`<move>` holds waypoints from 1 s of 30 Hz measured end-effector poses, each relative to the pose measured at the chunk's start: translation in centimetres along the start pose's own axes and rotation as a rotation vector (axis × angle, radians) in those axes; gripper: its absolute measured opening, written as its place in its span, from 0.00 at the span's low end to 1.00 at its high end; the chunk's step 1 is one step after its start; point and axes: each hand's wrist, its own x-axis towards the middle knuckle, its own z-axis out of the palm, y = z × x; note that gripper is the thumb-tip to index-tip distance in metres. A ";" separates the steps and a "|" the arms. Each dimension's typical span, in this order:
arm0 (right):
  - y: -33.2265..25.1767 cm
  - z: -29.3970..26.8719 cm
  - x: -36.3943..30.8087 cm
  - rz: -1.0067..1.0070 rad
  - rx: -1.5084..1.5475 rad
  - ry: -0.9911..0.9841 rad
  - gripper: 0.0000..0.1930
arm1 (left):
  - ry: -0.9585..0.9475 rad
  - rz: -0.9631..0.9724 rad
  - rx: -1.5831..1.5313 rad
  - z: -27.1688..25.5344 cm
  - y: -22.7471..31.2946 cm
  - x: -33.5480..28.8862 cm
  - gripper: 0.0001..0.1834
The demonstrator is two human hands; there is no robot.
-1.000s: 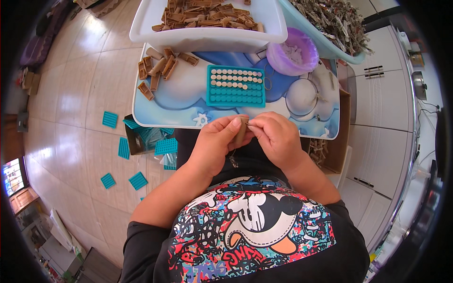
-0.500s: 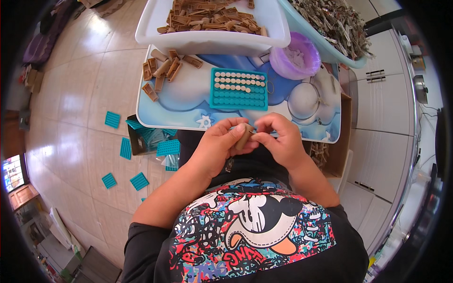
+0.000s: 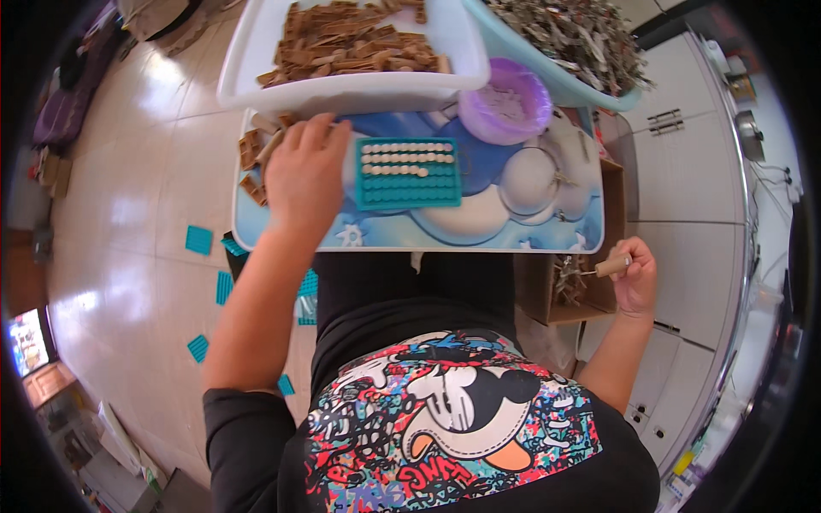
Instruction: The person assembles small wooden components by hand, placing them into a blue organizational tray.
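Observation:
On the left of the table, my left hand (image 3: 306, 167) reaches over a small pile of brown hollow pieces (image 3: 250, 150). Its fingers are bent down and blurred, and the tips are hidden, so any grip there cannot be made out. Out to the right, beyond the table edge, my right hand (image 3: 635, 282) is closed on a tan cylinder with a thin metal shaft (image 3: 611, 266). That shaft points left, above an open cardboard box. A teal tray (image 3: 409, 195) lies mid-table, with rows of round white pieces (image 3: 406, 158) in its far half.
A white tub (image 3: 359, 90) of brown pieces stands at the far side. Beside it are a purple-lined bowl (image 3: 505, 115) and a light-blue basin (image 3: 599, 98) of dry scraps. The cardboard box (image 3: 609, 295) stands right of the table. Teal trays (image 3: 198, 240) lie on the left floor.
My hands were together at the table's near edge around a brown piece. Now they are apart: the left over the brown pile, the right far right with the tan cylinder.

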 end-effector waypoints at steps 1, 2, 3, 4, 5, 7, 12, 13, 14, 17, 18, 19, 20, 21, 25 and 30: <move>-0.5 -1.8 -1.1 -0.007 -0.014 0.019 0.20 | -0.011 0.060 0.109 0.5 -0.5 0.3 0.16; -1.1 -3.3 -2.2 0.115 -0.133 0.183 0.16 | -0.069 0.053 0.137 0.9 -0.9 0.3 0.16; -1.4 -4.9 -3.3 0.237 -0.250 0.352 0.12 | -0.126 0.050 0.163 1.5 -1.2 0.0 0.16; -0.6 -7.4 -4.3 0.314 -0.318 0.408 0.06 | -0.147 0.055 0.139 2.2 -1.5 -0.2 0.15; 0.4 -8.7 -5.2 0.310 -0.324 0.431 0.06 | -0.140 0.069 0.122 2.3 -1.5 -0.1 0.15; 2.6 -10.6 -6.3 0.439 -0.451 0.593 0.07 | -0.141 0.047 0.111 2.2 -1.7 0.0 0.15; 5.9 -7.8 -3.7 0.243 -0.761 0.730 0.12 | -0.172 0.046 0.155 2.4 -1.7 0.2 0.17; 4.8 -4.7 -2.4 0.138 -0.828 0.652 0.12 | -0.075 0.008 0.118 2.3 -1.5 0.0 0.16; 4.4 -2.3 -1.2 0.033 -0.892 0.578 0.11 | 0.025 -0.025 0.078 2.1 -1.2 0.0 0.15; 3.1 4.1 1.6 -0.112 -1.263 0.355 0.17 | 0.053 -0.244 -0.216 0.4 1.4 -0.1 0.13; 3.2 5.3 2.5 -0.216 -1.313 0.319 0.19 | 0.052 -0.235 -0.218 0.0 2.1 -0.4 0.13; 3.6 5.8 3.2 -0.214 -1.311 0.328 0.19 | 0.032 -0.493 -0.779 -0.3 2.7 -0.8 0.13; 4.0 6.3 4.1 -0.186 -1.300 0.293 0.19 | 0.009 -0.753 -1.332 -1.0 2.9 -1.4 0.13; 4.3 6.3 4.8 -0.156 -1.296 0.265 0.19 | 0.007 -0.748 -1.333 -1.6 3.0 -2.0 0.13; 4.7 3.9 7.2 -0.240 -1.033 0.501 0.11 | -0.174 -1.235 -1.977 -3.2 3.4 -3.4 0.11; 0.8 7.6 7.2 -0.526 -0.827 0.542 0.06 | -0.258 -1.188 -2.125 -3.8 4.6 -4.1 0.05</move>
